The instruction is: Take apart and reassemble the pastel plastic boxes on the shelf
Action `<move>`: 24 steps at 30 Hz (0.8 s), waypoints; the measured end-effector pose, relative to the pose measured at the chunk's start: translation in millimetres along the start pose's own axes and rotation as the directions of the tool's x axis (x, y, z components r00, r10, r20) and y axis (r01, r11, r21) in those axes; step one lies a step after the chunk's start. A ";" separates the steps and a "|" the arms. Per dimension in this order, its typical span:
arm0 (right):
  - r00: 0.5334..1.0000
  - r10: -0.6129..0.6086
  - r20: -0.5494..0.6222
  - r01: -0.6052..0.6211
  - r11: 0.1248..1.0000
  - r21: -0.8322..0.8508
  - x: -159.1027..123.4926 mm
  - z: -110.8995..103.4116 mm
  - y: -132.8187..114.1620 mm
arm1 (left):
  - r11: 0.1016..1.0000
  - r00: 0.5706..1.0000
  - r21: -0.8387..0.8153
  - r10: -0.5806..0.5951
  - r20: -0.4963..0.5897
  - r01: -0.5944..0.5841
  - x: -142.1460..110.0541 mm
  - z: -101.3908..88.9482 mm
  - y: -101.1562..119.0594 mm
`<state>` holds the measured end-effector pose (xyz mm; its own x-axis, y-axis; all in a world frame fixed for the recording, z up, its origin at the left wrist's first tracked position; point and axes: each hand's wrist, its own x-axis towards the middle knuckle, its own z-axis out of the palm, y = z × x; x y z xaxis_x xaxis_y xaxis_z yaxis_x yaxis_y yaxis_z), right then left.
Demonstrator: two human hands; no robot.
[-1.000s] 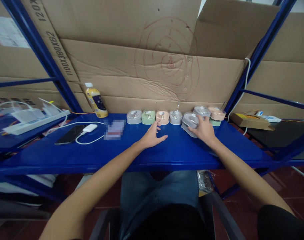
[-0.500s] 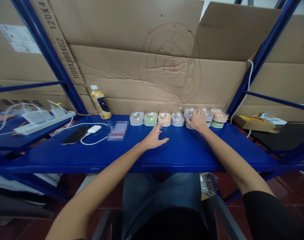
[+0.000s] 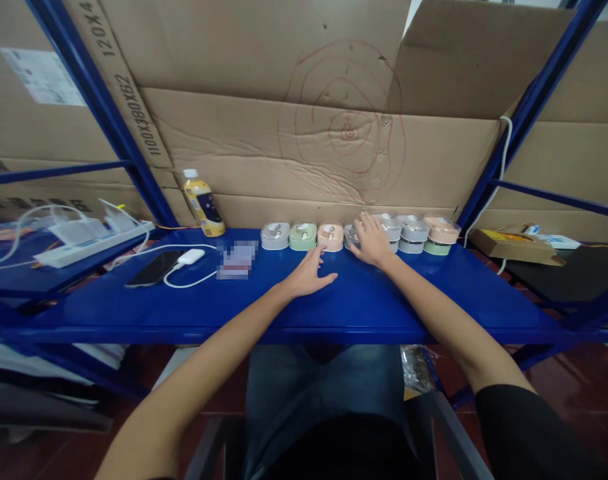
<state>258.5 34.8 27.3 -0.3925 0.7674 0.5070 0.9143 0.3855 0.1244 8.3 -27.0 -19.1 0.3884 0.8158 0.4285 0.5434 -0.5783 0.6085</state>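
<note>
We held our left hand with thumb and fingers apart, close to the front of the peach box on the blue table. Our right hand was over the gray box beside it, but we could not tell if it was squeezing. We had a green box on the peach one's left.

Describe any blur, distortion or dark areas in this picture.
Head view: apparent wide-angle stretch, the blue posts splaying outward; head view: dim below the blue tabletop, with little detail in the black sleeve; head view: slightly soft around the right hand, bottle print unreadable; head view: a pixelated patch on the tabletop.
</note>
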 end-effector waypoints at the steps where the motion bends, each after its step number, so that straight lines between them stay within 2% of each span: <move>1: 0.998 0.011 0.066 -0.011 1.000 0.002 -0.1 2.0 -7.3 | 1.000 1.000 0.002 0.000 -0.001 0.000 0.2 -0.4 -0.5; 3: 0.984 0.061 0.169 -0.062 0.998 -0.003 -2.9 4.6 -18.7 | 1.000 1.000 0.008 0.001 -0.002 -0.001 0.6 -1.1 -1.9; 5: 0.975 0.077 0.208 -0.078 0.997 -0.003 -10.2 1.7 -26.8 | 1.000 1.000 0.015 0.012 -0.014 -0.012 0.9 -1.5 -3.9; 8: 0.983 0.097 0.155 -0.102 0.994 0.030 -24.7 -15.7 -37.1 | 0.999 0.998 0.029 0.036 -0.058 -0.034 1.5 -1.3 -6.6; 10: 0.976 0.202 0.085 -0.206 0.978 0.044 -30.1 -30.6 -44.4 | 0.998 0.995 0.037 0.055 -0.084 -0.053 1.7 -1.6 -7.0; 12: 0.934 0.350 0.067 -0.353 0.935 0.035 -29.7 -42.3 -50.3 | 0.997 0.993 0.035 0.067 -0.094 -0.064 1.5 -3.0 -5.7; 13: 0.906 0.412 0.102 -0.416 0.909 0.027 -27.8 -45.9 -52.0 | 0.998 0.994 0.029 0.066 -0.093 -0.063 1.3 -4.2 -4.6; 16: 0.832 0.464 0.303 -0.495 0.868 0.030 -22.0 -49.3 -49.1 | 0.999 0.996 -0.008 0.053 -0.066 -0.053 0.7 -9.3 -0.3; 17: 0.831 0.430 0.353 -0.478 0.877 0.056 -21.4 -49.0 -45.7 | 0.998 0.997 -0.026 0.054 -0.050 -0.056 0.7 -11.2 1.0; 18: 0.848 0.369 0.380 -0.435 0.894 0.104 -21.7 -48.4 -41.7 | 0.997 0.998 -0.046 0.060 -0.031 -0.061 0.7 -13.1 2.0; 20: 0.914 0.162 0.372 -0.273 0.924 0.269 -24.3 -47.8 -33.6 | 0.993 0.997 -0.091 0.072 0.006 -0.072 0.9 -16.3 3.2; 21: 0.939 0.037 0.341 -0.172 0.910 0.377 -25.9 -47.8 -30.3 | 0.991 0.997 -0.112 0.080 0.020 -0.077 1.1 -17.6 3.4; 23: 0.958 -0.165 0.235 -0.001 0.817 0.577 -28.5 -48.8 -26.0 | 0.985 0.994 -0.143 0.101 0.037 -0.095 1.4 -19.6 3.3; 24: 0.961 -0.214 0.176 0.050 0.759 0.649 -29.3 -49.6 -24.8 | 0.982 0.992 -0.157 0.117 0.042 -0.109 1.4 -20.3 3.3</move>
<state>252.3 -22.6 51.7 -0.5903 0.7451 0.3104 0.6099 0.6636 -0.4333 -4.5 -27.7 -2.9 0.4804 0.7414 0.4685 0.3739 -0.6564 0.6552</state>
